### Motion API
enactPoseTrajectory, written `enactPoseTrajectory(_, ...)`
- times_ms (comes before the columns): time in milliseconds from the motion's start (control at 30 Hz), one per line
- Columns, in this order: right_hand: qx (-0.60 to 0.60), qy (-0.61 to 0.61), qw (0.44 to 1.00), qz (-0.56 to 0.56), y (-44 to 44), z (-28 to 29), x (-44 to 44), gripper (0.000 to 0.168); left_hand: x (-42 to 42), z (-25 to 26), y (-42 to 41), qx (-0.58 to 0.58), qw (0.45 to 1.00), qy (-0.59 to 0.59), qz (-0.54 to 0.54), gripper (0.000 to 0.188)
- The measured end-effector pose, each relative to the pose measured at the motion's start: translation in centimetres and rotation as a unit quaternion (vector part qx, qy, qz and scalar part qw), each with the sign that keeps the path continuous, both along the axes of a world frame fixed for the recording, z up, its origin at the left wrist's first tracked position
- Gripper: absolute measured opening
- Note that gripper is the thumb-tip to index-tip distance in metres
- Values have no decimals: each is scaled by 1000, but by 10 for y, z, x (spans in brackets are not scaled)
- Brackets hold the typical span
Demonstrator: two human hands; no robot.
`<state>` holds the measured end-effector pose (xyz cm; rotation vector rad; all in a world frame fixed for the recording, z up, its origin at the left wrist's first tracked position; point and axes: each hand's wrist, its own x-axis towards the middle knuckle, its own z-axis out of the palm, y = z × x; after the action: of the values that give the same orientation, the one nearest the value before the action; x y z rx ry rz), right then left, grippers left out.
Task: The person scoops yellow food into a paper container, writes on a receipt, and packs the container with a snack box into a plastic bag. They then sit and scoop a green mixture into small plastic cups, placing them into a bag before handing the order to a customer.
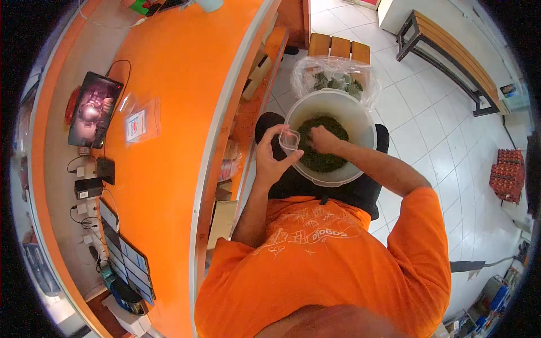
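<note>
A large translucent plastic tub (361, 110) stands between my knees, with a dark green chopped or loose leafy mass (327, 162) at its bottom. My left hand (272, 158) holds a small clear plastic cup (290, 140) by its rim, over the tub's left edge. Inside the tub, my right hand (325, 139) reaches down to the green mass; its fingertips are partly hidden, so what they hold cannot be told. Just beyond the tub, a clear plastic bag (304, 78) holds green bundles (338, 82) and rests on a slatted wooden bench (340, 47).
An orange counter (181, 105) with shelves (270, 63) beneath runs along my left. On it lie a tablet (95, 110) and a small clear packet (143, 122). Another slatted bench (458, 55) stands at upper right; stacked egg trays (507, 175) sit at far right.
</note>
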<state>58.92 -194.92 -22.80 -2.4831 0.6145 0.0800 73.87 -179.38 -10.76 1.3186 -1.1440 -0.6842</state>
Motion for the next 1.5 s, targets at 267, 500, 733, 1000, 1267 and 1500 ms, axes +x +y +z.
enactPoseTrajectory(267,253,-63,951,-167,7,51,1,31,14,-33,45,77,988,115,73,60)
enactPoseTrajectory(500,434,-284,776,-359,-1,56,-53,29,19,-24,24,33,998,51,31,61)
enactPoseTrajectory(733,366,-382,750,-396,-9,72,-84,29,-1,-6,-6,14,999,-27,-32,63)
enactPoseTrajectory(1000,294,-436,736,-427,-14,108,-91,29,-14,2,-17,33,994,-95,-42,64)
enactPoseTrajectory(1267,213,-389,786,-431,21,174,-76,18,-47,12,-34,13,955,-296,9,66)
enactPoseTrajectory(1500,-220,-431,875,-26,51,208,-76,13,-58,-3,-43,-68,987,-143,27,57)
